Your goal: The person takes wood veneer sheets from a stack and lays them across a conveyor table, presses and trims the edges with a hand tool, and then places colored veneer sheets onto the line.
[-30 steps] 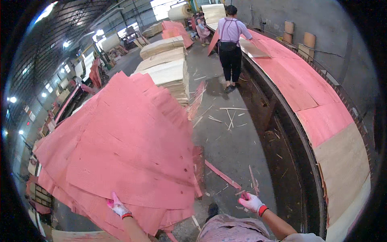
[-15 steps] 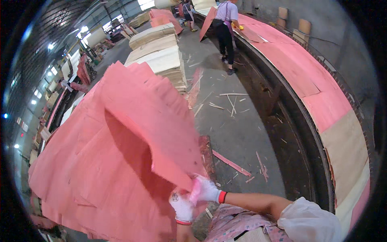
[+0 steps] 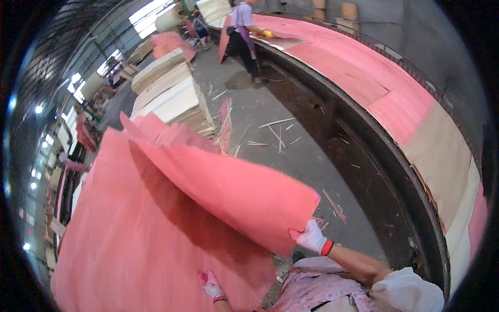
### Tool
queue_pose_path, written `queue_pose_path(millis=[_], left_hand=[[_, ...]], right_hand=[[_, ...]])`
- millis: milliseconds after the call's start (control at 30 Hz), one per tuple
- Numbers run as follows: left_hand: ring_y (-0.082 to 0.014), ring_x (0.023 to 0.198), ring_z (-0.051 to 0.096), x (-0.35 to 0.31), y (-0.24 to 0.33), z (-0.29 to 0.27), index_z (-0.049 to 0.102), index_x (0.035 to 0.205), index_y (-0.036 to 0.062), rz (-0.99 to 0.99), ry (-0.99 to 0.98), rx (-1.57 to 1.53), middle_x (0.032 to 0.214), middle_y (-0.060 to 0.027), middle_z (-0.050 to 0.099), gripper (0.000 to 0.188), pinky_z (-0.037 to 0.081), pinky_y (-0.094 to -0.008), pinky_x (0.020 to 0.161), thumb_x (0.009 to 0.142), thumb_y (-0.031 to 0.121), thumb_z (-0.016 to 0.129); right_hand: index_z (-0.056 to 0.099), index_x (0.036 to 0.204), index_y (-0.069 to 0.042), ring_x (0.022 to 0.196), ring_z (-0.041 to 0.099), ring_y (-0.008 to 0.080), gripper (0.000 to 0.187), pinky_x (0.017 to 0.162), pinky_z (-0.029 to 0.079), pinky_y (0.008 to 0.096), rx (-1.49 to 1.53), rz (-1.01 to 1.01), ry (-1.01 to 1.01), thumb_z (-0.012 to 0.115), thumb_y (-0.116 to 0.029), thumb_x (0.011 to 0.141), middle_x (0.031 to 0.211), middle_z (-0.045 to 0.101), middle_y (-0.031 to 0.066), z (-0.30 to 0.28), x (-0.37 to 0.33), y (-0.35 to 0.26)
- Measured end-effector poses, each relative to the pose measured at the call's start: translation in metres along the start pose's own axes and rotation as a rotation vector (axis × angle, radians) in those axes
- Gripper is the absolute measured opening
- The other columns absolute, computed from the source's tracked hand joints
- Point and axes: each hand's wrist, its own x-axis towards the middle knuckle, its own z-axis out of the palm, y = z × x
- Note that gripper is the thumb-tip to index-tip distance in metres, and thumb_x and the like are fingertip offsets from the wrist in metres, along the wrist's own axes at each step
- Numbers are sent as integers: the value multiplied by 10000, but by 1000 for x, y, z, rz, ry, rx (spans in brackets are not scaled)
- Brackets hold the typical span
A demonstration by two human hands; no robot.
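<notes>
A pink veneer sheet (image 3: pixel 234 190) is lifted and curls up off the stack of pink veneer sheets (image 3: pixel 125 249). Its near right corner is pinched by my right hand (image 3: pixel 312 237), in a white glove with a red cuff and pink-stained fingertips. Lower down, my left hand (image 3: pixel 211 286), gloved the same way, rests on the stack with its fingers stretched out and slightly apart. The raised sheet throws a dark shadow across the stack and hides part of its far side.
On the right runs a long, dark-edged conveyor (image 3: pixel 358 112) covered with pink and tan sheets (image 3: pixel 436 151). A co-worker (image 3: pixel 241 31) stands beside it farther off; another person (image 3: pixel 200 28) is behind. Pale veneer stacks (image 3: pixel 169 91) stand beyond my stack. Wood scraps (image 3: pixel 278 132) litter the floor.
My right hand has moved right with the sheet's corner, spreading the sheet wider. My left hand has come away from beside it, down and left onto the stack. The view has shifted.
</notes>
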Motion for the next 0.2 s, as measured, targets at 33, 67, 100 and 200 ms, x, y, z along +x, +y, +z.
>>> queue_pose_path(millis=[33,67,100,200], left_hand=[[-260,1227,430,2,-1,5,324,1381,41,45,36,178,1354,-139,421,572,324,-380,1074,877,81,591],[-260,1227,430,4,-4,12,324,1381,41,53,21,191,1354,-139,421,572,324,-380,1074,877,81,591],[-245,1226,423,-4,5,35,297,1402,74,31,80,62,1367,-121,413,614,338,-381,1058,867,56,599],[-225,1361,185,12,28,63,95,1489,223,-234,35,-731,1532,-49,86,818,317,-463,1062,876,127,628]], right_hand=[[589,775,-13,557,515,188,152,535,427,339,-31,-34,-34,631,-160,780,627,541,135,-3,-3,-7],[587,762,-14,549,533,215,170,526,428,346,-62,-67,-69,639,-175,783,615,532,137,-5,-8,-16],[588,745,-19,565,579,249,213,515,431,372,-200,70,-171,669,-215,771,629,545,157,-15,-9,-42],[613,791,-34,641,610,228,312,597,471,371,-92,32,-181,712,-328,760,723,596,196,-13,-15,-41]])
